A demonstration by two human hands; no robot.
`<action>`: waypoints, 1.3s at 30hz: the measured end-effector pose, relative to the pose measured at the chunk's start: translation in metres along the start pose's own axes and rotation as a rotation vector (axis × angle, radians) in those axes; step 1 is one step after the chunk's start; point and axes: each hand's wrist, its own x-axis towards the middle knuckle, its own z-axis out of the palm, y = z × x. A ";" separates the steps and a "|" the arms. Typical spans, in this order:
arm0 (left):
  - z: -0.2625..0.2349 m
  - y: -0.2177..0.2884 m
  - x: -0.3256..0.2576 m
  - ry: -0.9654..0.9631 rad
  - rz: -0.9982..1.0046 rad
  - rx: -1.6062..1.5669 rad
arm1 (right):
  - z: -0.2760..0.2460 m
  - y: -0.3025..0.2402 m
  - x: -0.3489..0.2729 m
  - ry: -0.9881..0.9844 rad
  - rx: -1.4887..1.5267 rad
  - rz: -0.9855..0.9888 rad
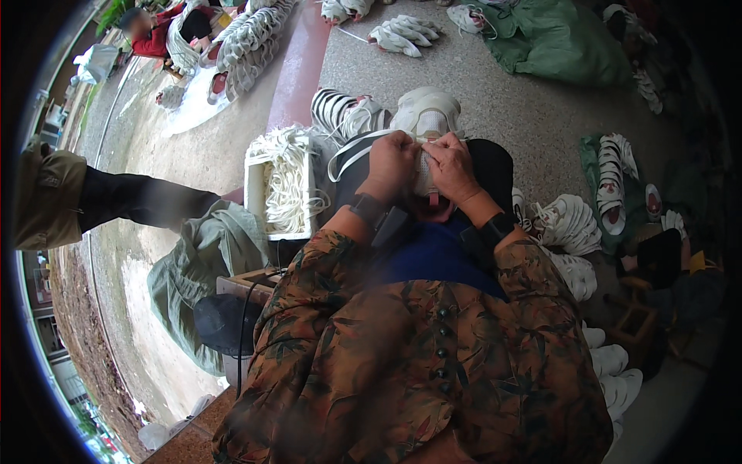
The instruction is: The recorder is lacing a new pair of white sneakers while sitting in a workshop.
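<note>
A white sneaker (424, 184) with a pink heel lining rests on my lap, its opening toward me. My left hand (392, 160) is closed in a pinch on a flat white shoelace (354, 159), which loops out to the left. Close beside it, my right hand (451, 168) pinches at the lace over the sneaker's tongue. The fingers hide the eyelets, so which one the lace meets cannot be made out. Just beyond my hands sits the toe of a white shoe (427, 110); whether it belongs to the same sneaker is unclear.
A white box (313, 185) heaped with white laces (287, 174) stands left of my knees. Nested white shoes (340, 112) lie ahead, more shoes (568, 224) at right. A green sack (541, 42) lies far right. Another person's leg (147, 203) reaches in from the left.
</note>
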 end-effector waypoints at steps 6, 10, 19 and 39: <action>0.002 -0.003 0.004 -0.018 -0.174 -0.066 | 0.003 -0.002 0.001 0.015 -0.034 0.004; 0.007 -0.004 0.000 -0.036 0.298 0.522 | 0.005 -0.002 0.002 0.074 0.041 0.071; 0.004 -0.004 -0.003 -0.131 0.277 0.501 | 0.011 -0.006 0.005 -0.006 -0.247 0.033; -0.013 -0.001 -0.013 -0.114 0.050 0.011 | -0.107 0.026 -0.004 0.174 0.024 0.183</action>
